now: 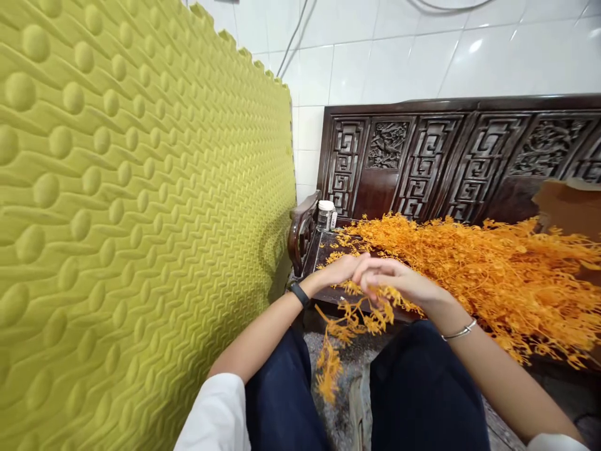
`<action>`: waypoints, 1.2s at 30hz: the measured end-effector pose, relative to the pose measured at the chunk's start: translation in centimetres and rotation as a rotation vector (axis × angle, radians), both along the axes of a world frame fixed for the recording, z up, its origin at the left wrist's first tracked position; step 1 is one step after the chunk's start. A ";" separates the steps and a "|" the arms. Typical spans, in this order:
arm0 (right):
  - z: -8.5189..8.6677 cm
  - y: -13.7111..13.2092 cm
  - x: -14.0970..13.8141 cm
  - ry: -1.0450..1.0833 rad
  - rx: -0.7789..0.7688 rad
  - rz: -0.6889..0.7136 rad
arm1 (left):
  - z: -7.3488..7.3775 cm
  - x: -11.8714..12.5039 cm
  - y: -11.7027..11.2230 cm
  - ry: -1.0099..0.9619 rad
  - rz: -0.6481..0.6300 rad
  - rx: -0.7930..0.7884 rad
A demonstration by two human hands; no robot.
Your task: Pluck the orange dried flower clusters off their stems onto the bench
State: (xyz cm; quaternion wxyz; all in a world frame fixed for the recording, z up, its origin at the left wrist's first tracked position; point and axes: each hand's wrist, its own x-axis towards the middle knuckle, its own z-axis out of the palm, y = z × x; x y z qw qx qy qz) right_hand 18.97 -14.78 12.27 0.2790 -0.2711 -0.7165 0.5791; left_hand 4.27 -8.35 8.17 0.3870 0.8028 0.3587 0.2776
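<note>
My left hand [345, 269] reaches forward, a black band on its wrist, and its bent fingers meet those of my right hand [399, 280]. The left fingertips are partly hidden, so what they grip does not show. Closed fingers of my right hand, which wears a silver bangle, are at the top of an orange artificial sprig [357, 322]. That sprig hangs below both hands, over the gap between my knees. Beside and beyond my right hand lies a large pile of orange artificial foliage [479, 263].
The pile rests on a dark carved wooden bench [385, 188]. A clear jar with a white lid [325, 215] stands by its armrest [300, 235]. Yellow textured foam matting [141, 207] rises upright close on my left. Brown cardboard [570, 207] is at the right.
</note>
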 end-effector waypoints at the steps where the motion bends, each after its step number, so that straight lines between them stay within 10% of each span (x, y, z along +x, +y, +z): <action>1: -0.3 0.8 0.5 0.038 -0.005 -0.069 | 0.3 -0.3 0.0 -0.109 -0.067 -0.169; 6: -1.7 5.6 1.5 0.133 -0.032 -0.325 | 0.3 -2.4 0.8 -0.377 -0.274 -0.587; 16: -4.2 10.7 -1.3 0.080 0.068 -0.425 | -2.6 -7.2 2.6 -0.290 0.164 -0.156; 28: -7.9 14.4 -4.8 0.087 0.354 -0.824 | -4.3 -5.1 2.2 0.010 0.560 0.239; 36: -9.8 20.0 1.6 -0.101 0.352 -1.024 | -5.5 -7.8 1.8 -0.063 0.557 0.202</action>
